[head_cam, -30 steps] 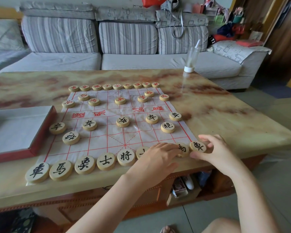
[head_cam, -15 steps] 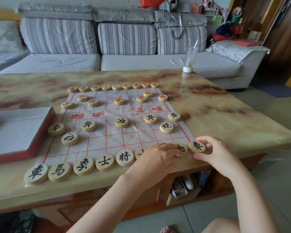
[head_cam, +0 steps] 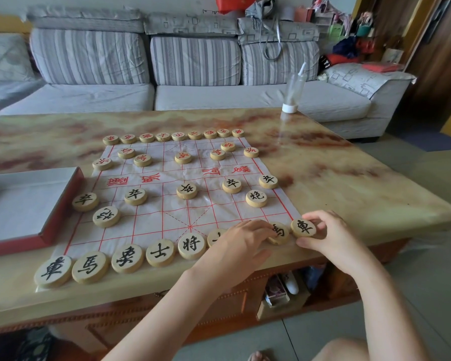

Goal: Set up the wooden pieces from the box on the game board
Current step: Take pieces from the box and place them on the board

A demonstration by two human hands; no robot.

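A white cloth game board [head_cam: 167,212] with red lines lies on the table. Round wooden pieces stand on it: red-lettered ones along the far rows, black-lettered ones along the near rows. My right hand [head_cam: 328,238] pinches the black chariot piece [head_cam: 303,227] at the board's near right corner. My left hand [head_cam: 241,243] lies over the near row with its fingertips on the horse piece [head_cam: 279,233] beside it; it hides a piece or two beneath. The open red-edged box [head_cam: 50,225] sits left of the board.
A clear bottle [head_cam: 293,92] with a white cap stands upside down at the table's far right edge. A grey striped sofa [head_cam: 193,82] runs behind the table. The near table edge is just below the black row.
My right hand has closed round the chariot piece at the corner. The left hand slid slightly right onto the horse piece.
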